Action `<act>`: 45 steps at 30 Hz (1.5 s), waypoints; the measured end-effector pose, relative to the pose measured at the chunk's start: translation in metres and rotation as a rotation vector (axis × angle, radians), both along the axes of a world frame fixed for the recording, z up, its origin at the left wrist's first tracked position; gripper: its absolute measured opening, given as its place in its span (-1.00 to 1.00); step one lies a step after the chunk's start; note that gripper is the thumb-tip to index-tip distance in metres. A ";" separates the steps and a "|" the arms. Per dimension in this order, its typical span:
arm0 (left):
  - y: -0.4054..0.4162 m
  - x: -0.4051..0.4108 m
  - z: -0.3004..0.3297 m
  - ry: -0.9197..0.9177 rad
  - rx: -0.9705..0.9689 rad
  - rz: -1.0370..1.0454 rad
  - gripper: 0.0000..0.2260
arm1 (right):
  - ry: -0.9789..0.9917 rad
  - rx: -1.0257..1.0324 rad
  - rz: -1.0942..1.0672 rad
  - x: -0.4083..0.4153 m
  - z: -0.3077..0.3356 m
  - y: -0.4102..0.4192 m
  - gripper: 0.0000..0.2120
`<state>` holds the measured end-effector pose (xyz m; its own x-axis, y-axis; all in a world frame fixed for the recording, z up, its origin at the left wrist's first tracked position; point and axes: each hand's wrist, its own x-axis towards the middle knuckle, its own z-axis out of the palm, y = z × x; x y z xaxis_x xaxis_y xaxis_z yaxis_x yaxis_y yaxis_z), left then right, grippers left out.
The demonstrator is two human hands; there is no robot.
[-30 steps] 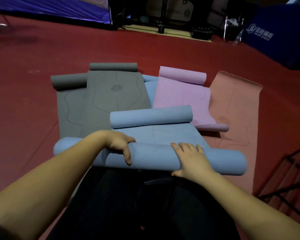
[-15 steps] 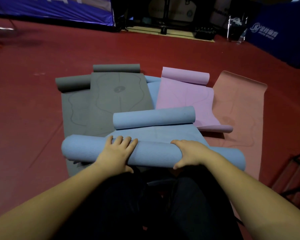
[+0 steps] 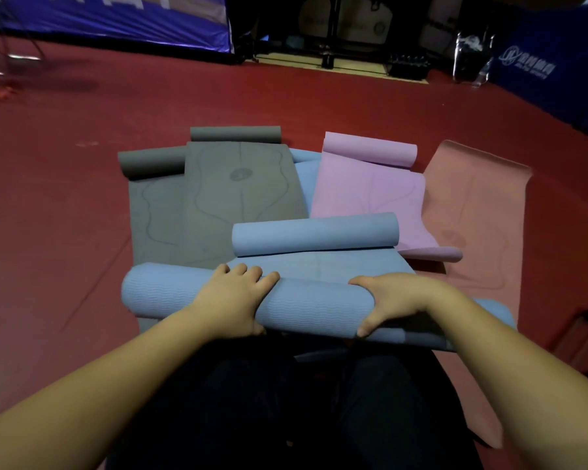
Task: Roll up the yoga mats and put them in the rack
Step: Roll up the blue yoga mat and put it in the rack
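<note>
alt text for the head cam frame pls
Two bare hands, left hand and right hand, grip a half-rolled blue yoga mat on red floor. Beyond lie grey mats, a pink mat and a salmon mat, mostly unrolled.

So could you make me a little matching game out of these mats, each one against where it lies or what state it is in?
Things:
1. blue mat
2. pink mat
3. salmon mat
4. grey mat

States:
a. farthest right, lying open with no rolled end in sight
b. nearest roll, under the left hand and right hand
c. left of the pile, rolled only at its far end
d. between blue and salmon, far end curled

Pairs: 1-b, 2-d, 3-a, 4-c
</note>
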<state>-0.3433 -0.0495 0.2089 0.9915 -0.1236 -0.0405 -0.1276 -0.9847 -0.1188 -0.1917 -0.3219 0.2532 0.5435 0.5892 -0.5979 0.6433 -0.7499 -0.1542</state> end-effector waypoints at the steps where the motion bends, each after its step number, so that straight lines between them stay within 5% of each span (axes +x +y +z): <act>1: -0.001 -0.003 0.005 0.023 -0.007 -0.004 -0.22 | 0.031 -0.017 0.001 -0.001 0.005 -0.002 -0.16; 11: 0.007 0.029 0.019 0.455 -0.275 0.063 -0.26 | 0.151 0.057 -0.091 -0.001 -0.004 -0.011 -0.24; 16: 0.016 0.057 0.022 0.713 -0.423 0.138 -0.18 | -0.130 0.064 -0.011 -0.023 -0.011 -0.012 0.00; 23: 0.020 0.081 0.022 0.890 -0.622 0.226 -0.31 | -0.442 0.092 0.009 -0.047 -0.037 -0.010 0.07; 29: 0.023 0.066 0.017 0.653 -0.631 0.145 -0.33 | -0.428 0.107 0.023 -0.034 -0.042 -0.008 0.02; 37: 0.004 0.006 -0.026 -0.088 -0.125 -0.010 -0.12 | -0.278 0.101 0.006 -0.010 -0.041 -0.001 0.02; 41: -0.005 0.007 -0.041 -0.119 0.022 0.039 0.01 | -0.221 0.107 -0.008 -0.007 -0.038 0.002 -0.02; 45: -0.004 0.015 -0.035 -0.121 0.016 0.029 -0.10 | -0.157 0.117 -0.021 -0.003 -0.030 0.002 -0.11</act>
<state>-0.3286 -0.0538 0.1743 0.9924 -0.0952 0.0783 -0.0829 -0.9856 -0.1472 -0.1951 -0.3201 0.2234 0.6380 0.6370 -0.4327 0.6504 -0.7466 -0.1400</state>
